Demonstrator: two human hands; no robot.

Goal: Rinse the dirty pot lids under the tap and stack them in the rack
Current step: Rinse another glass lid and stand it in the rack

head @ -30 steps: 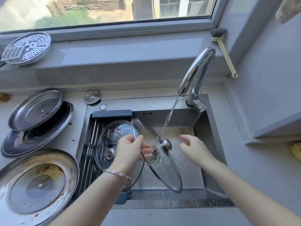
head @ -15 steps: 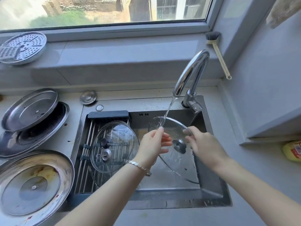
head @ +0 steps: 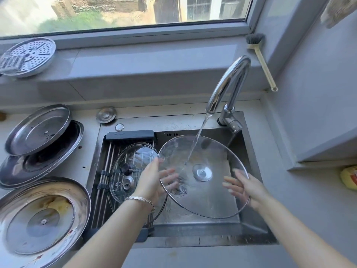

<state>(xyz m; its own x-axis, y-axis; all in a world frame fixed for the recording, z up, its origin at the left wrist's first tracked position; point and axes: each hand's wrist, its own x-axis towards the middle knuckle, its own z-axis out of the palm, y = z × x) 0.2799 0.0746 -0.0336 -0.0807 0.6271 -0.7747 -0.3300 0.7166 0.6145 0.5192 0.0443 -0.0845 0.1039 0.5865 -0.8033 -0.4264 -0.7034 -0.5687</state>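
Note:
A large glass lid (head: 204,198) lies almost flat over the sink (head: 193,242), its knob facing down. Water from the tap (head: 229,82) lands on its upturned inner face. My left hand (head: 150,182) holds the lid's left rim, thumb on the edge and fingers spread beneath the glass. Under the right side, my right hand (head: 249,190) supports the lid with straight, spread fingers. In the rack (head: 105,171) across the sink's left half lie glass lids (head: 133,157). Steel lids wait on the left counter, the nearest one (head: 42,217) with yellowish residue.
Two more steel lids (head: 38,130) (head: 38,165) overlap further back on the left counter. A perforated steamer plate (head: 27,57) sits on the window sill, a dish brush (head: 262,62) leans in the right corner. A small steel cap (head: 106,115) lies behind the sink.
The glass lid has tipped from steeply tilted to almost flat under the stream. Both hands have shifted beneath its rim.

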